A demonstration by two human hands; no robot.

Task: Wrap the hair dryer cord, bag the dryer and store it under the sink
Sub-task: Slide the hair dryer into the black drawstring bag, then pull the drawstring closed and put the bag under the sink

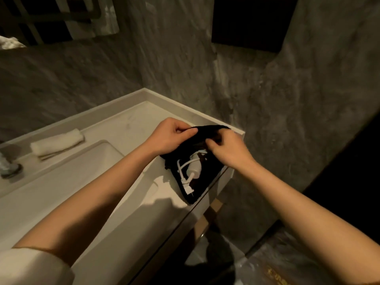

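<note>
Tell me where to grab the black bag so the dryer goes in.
Grip the black bag by its far rim, one hand each side, coming from above: the mouth gapes upward with the white dryer lying inside.

the pale tabletop [131, 122] in front of me has a sunken basin [67, 175] and a raised lip along the wall. a rolled white towel [57, 144] lies on it behind the basin, near the tap base [9, 168]. at its right end, by the front edge, a black bag [197, 177] rests with the white dryer [194, 166] and cord [184, 171] on it.
</note>
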